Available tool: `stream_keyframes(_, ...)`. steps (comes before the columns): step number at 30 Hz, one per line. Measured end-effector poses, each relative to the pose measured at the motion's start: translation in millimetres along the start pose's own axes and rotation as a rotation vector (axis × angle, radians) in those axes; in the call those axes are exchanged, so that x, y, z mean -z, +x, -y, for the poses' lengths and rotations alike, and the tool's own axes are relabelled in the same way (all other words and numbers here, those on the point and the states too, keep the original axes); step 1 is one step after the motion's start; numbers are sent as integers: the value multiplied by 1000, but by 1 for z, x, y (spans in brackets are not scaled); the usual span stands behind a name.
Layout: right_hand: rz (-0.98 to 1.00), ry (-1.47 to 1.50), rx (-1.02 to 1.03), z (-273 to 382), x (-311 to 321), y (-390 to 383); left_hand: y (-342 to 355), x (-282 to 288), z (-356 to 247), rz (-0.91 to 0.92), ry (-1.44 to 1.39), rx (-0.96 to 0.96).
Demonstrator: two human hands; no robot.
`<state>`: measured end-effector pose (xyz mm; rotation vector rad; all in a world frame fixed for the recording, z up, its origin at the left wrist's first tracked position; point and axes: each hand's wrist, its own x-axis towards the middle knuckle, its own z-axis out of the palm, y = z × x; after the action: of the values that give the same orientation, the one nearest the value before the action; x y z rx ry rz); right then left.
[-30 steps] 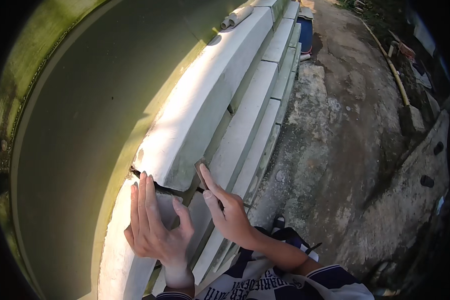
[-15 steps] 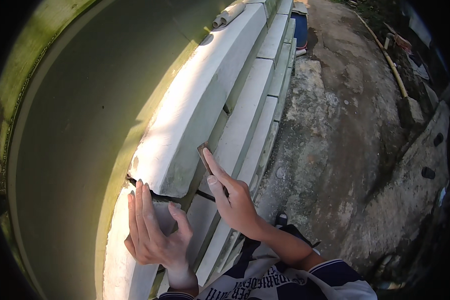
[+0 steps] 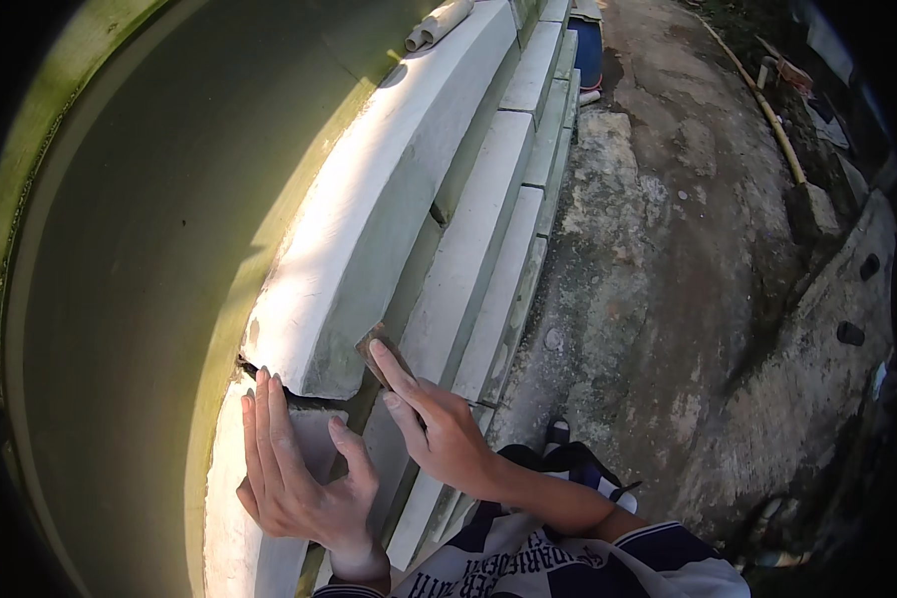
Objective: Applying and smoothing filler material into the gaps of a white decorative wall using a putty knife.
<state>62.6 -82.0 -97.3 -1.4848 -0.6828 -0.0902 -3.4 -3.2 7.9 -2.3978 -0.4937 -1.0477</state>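
Observation:
My left hand lies with fingers stretched out on the end of the nearer white concrete-like block, its fingertips by the dark gap at the neighbouring block. A small flat brownish piece, seemingly a scraper blade, is gripped in my right hand, index finger laid along it. The piece is at the lower side face of the long white block, close to that block's near end. Fingers hide much of the piece, so its exact kind is unclear.
More long pale blocks lie in stepped rows to the right. On the left is a dark green, water-like surface with a curved border. Short pipe pieces rest on the far block. A blue container stands beyond, by a dirt path.
My right hand has drawn the flat piece down and left, toward the near end of the long block. The left hand keeps its place on the nearer block; the view has shifted slightly.

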Motion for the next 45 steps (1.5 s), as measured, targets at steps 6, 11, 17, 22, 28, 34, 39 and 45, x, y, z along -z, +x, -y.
stream_keyframes(6,-83,139,27,7,11,8,-5,-16,3,-83,43,-10)
stream_keyframes(11,80,269,-132,10,11,-12,-4,-10,-2,-85,45,23)
stream_keyframes(17,3,335,-176,8,15,9,-4,-9,-1,-59,40,7)
stream_keyframes(22,-25,285,-150,6,13,10,-4,-9,-2,-43,31,14)
stream_keyframes(28,-7,318,-164,3,10,6,-3,-4,-2,-34,15,15)
stream_keyframes(34,-125,254,-126,-8,19,41,-3,-5,-3,-40,26,14)
stream_keyframes(39,-57,232,-139,-3,33,37,-4,-10,-1,-59,49,14)
stream_keyframes(45,-110,249,5,-5,20,22,-3,-8,-7,-79,60,5)
